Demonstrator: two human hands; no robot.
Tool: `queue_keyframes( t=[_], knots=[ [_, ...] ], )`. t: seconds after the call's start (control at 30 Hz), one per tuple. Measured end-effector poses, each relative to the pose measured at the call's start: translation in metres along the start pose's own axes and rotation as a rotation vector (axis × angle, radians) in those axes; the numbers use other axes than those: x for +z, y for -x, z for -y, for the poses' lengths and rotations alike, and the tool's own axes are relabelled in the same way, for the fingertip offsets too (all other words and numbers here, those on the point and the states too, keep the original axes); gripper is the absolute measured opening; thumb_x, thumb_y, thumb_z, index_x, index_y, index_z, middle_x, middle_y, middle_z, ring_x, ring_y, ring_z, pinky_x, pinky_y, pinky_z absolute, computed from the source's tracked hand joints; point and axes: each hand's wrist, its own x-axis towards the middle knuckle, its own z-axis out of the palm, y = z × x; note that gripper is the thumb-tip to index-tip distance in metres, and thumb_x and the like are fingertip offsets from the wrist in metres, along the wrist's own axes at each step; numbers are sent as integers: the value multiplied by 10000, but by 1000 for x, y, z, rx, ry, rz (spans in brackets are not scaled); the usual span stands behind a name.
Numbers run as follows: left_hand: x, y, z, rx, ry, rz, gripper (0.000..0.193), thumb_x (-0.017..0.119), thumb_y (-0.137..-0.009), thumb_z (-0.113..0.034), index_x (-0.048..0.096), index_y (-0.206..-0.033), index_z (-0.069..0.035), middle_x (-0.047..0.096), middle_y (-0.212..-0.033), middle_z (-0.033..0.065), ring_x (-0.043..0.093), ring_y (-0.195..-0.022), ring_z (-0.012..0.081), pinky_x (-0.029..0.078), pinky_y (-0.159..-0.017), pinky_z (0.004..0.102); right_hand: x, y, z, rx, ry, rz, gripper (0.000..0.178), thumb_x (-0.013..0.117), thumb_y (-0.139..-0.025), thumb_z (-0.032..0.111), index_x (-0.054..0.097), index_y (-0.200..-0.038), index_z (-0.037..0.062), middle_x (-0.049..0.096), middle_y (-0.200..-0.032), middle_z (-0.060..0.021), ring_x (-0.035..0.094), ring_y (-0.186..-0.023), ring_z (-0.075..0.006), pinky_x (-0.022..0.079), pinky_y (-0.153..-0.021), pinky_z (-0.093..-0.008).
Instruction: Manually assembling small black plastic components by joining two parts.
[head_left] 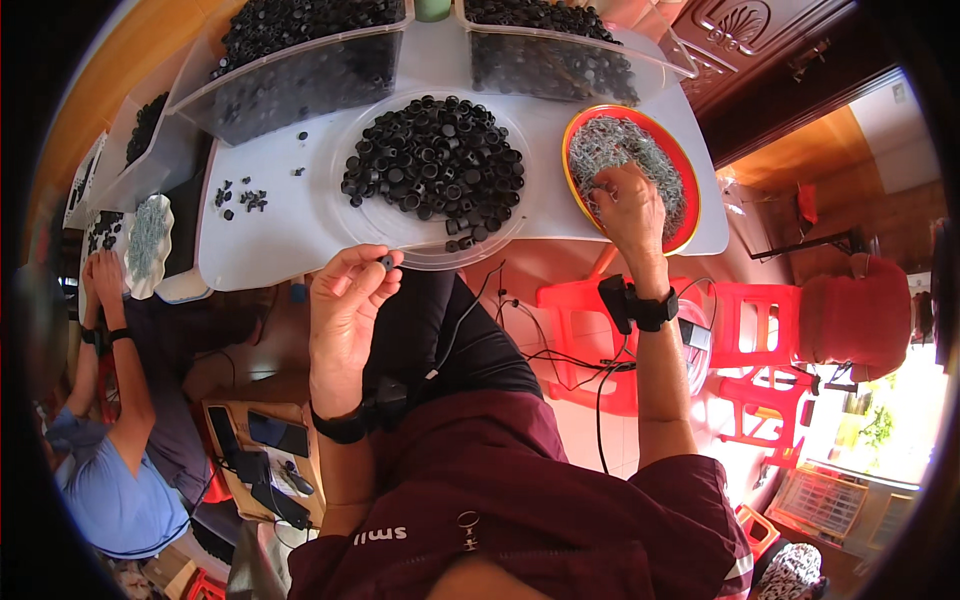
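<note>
Black round plastic cap (386, 262): was pinched in left hand (345, 297), near edge of white tabletop (285, 225); right hand (634, 203): lay in red, yellow-rimmed bowl (684, 172) of slender silver metal parts (622, 137), right edge, grip unclear; picking singly seemed best

Maroon shirt (530, 495): bears printing on its front, in two places.
White lettering (380, 537): stands on the wearer's left side of the shirt, small, in one short row.
Outlined mark (468, 530): sits beside the white lettering, nearer the shirt's middle; runs up and down, ring-like at the upper end; too thin to read.
</note>
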Motion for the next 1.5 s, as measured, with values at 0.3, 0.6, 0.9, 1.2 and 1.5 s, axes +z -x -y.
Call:
queue_keyframes(
  t=[0.3,0.6,0.9,1.2,1.5],
  knots=[
    [-5,3,9,-27,0,-9,172,611,-839,-38,625,-1010,-30,643,-954,99,620,-810,129,502,-765,254,0,-3,-1,-72,18,111,97,641,-720,61,620,-814,49,594,-789,-73,610,-737,-264,468,-659,-365],
    [-5,3,10,-33,-9,7,169,599,-845,-28,620,-1013,-28,642,-957,95,619,-813,129,503,-764,250,-4,-10,-12,-35,-152,182,114,648,-690,36,605,-796,27,603,-771,-104,612,-733,-272,475,-658,-358],
    [-6,2,14,-51,15,18,173,604,-842,-28,622,-1014,-31,641,-950,92,618,-818,131,501,-768,254,-12,-11,-14,-21,-214,77,140,629,-698,-33,645,-832,7,611,-751,-106,628,-703,-229,490,-659,-326],
    [-7,8,10,-27,13,-32,172,600,-841,-21,618,-1012,-21,636,-962,105,621,-830,147,504,-773,262,-12,-9,0,-88,-274,24,147,618,-734,-37,667,-863,13,602,-822,-95,625,-714,-213,480,-649,-309],
    [2,12,3,-79,163,128,225,564,-856,-7,590,-1079,4,627,-1011,145,642,-840,177,534,-784,288,-11,38,116,-78,-825,397,194,584,-771,-60,661,-935,9,581,-834,-62,566,-708,-111,458,-613,-235]
  ],
)
